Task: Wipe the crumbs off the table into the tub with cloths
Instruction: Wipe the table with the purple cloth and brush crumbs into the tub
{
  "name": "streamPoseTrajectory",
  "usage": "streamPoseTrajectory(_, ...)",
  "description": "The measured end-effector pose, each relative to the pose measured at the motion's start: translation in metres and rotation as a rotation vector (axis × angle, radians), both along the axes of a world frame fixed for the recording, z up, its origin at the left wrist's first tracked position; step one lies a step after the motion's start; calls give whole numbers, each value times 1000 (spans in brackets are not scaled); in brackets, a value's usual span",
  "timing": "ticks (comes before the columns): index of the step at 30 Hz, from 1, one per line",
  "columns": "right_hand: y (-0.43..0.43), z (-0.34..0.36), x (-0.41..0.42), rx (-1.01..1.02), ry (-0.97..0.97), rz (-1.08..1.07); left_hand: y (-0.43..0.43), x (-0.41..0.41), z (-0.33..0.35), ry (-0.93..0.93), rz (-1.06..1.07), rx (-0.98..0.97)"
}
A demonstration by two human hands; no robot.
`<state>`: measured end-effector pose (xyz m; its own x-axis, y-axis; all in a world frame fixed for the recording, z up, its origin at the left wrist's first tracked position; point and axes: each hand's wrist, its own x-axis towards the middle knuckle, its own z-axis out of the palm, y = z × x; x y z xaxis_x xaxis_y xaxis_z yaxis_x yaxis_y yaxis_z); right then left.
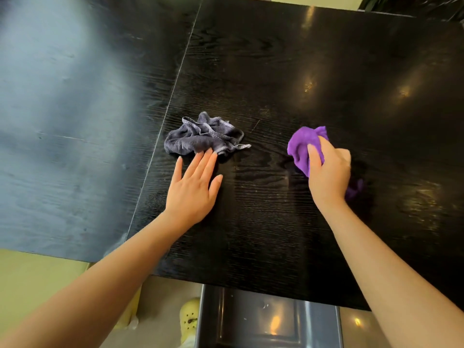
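A black wood-grain bench is seen from above, with a pale seam running down it left of centre and blurred light reflected on its left part. A crumpled grey cloth lies on the bench just right of the seam. The left hand is laid flat and spread wide on the bench, palm down, with its fingertips touching the near edge of the grey cloth; nothing is gripped by it. Well apart to the right, a purple cloth is bunched and held by the right hand, whose fingers are curled closed over it, the thumb lying across the cloth's near side. The purple cloth is pressed against the bench, and a small part of it shows past the wrist on the right. Fine pale specks are scattered on the bench, mostly near the right edge and in front of the cloths; whether they are crumbs or glare cannot be told. Below the near edge of the bench, between the two forearms, a dark grey tub is seen, with a few pale bits lying in it. A yellow shoe is visible on the floor just left of the tub.
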<state>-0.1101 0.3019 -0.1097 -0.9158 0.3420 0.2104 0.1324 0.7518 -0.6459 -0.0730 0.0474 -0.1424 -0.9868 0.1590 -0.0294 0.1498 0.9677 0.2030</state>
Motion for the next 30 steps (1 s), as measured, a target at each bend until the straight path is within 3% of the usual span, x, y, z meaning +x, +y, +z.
streamPoseTrajectory(9, -53, -10, -30, 106, 8, 86, -18, -29, -13, 17, 35, -36)
streamPoseTrajectory(13, -70, -12, -31, 110, -82, 351, -26, -44, -13, 7, 78, -18)
streamPoseTrajectory(16, -92, -13, -25, 185, -32, 335, -28, -49, -11, -4, 84, -17)
streamPoseTrajectory(24, -116, -9, -32, 85, -106, 433, -16, 26, -10, -53, 73, 9)
streamPoseTrajectory(30, -95, 3, 15, 100, -31, 784, -10, 59, -16, 4, 110, -13)
